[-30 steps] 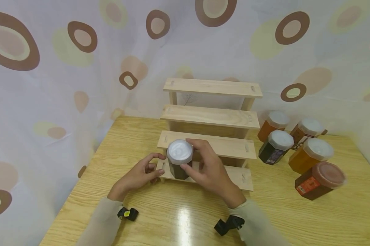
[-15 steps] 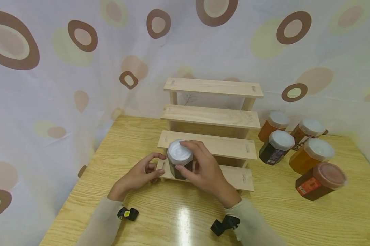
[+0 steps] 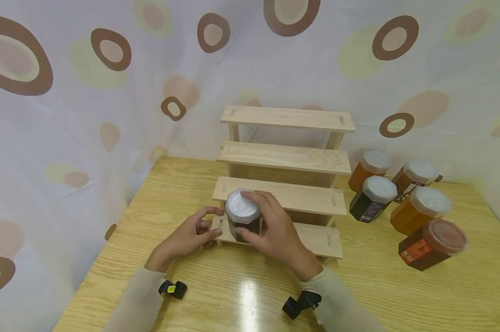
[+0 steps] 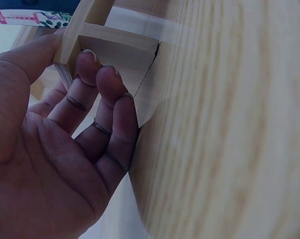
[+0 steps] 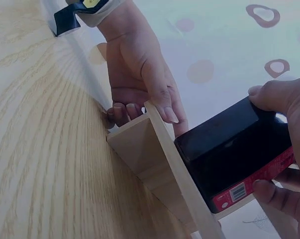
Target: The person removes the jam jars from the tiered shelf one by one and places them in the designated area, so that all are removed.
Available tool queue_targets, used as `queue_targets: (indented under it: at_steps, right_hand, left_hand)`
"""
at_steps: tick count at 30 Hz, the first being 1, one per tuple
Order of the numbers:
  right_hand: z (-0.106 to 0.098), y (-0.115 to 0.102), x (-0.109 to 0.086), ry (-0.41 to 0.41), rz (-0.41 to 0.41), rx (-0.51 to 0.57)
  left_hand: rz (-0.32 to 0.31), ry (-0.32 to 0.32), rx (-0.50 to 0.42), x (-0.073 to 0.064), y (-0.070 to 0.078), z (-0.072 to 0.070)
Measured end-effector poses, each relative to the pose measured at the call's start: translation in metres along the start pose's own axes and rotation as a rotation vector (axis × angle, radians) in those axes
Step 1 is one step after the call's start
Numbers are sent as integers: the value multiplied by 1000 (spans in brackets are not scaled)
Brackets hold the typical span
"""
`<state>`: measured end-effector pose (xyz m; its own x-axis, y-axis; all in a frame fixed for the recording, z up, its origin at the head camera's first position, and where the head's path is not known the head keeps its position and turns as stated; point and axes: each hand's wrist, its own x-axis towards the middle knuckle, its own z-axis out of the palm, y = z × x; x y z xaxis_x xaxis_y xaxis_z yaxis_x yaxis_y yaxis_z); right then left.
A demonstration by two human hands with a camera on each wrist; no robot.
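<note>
In the head view, a dark jar (image 3: 242, 212) with a whitish lid stands at the left end of the bottom board (image 3: 310, 237) of a stepped wooden rack (image 3: 283, 152). My right hand (image 3: 279, 237) grips it from the right, thumb on the front and fingers over the lid's far right side. A red label with a barcode shows on the jar (image 5: 234, 154) in the right wrist view. My left hand (image 3: 185, 236) holds the board's left end between thumb and index finger. Its other fingers (image 4: 117, 107) curl in beside the rack's end in the left wrist view.
Right of the rack stand several lidded jars: an orange jar (image 3: 361, 177), a dark jar (image 3: 364, 205), a brown jar (image 3: 401, 182), an amber jar (image 3: 409, 216) and a reddish-brown jar (image 3: 422, 251). A patterned curtain (image 3: 275, 69) hangs behind the wooden table (image 3: 158, 184).
My right hand has shifted left round the jar. Its thumb has slid leftward across the jar's front and its fingers now reach over the lid's edge. My left hand has stayed put.
</note>
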<state>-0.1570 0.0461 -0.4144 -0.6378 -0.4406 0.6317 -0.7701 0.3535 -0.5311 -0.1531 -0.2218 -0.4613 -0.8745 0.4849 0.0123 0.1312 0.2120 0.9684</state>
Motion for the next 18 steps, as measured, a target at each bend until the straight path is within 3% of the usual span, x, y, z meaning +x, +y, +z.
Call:
queue_targets:
  at_steps: [18]
  right_hand:
    - [-10, 10, -3, 44, -51, 120]
  left_hand:
    - [-5, 4, -4, 1, -1, 0]
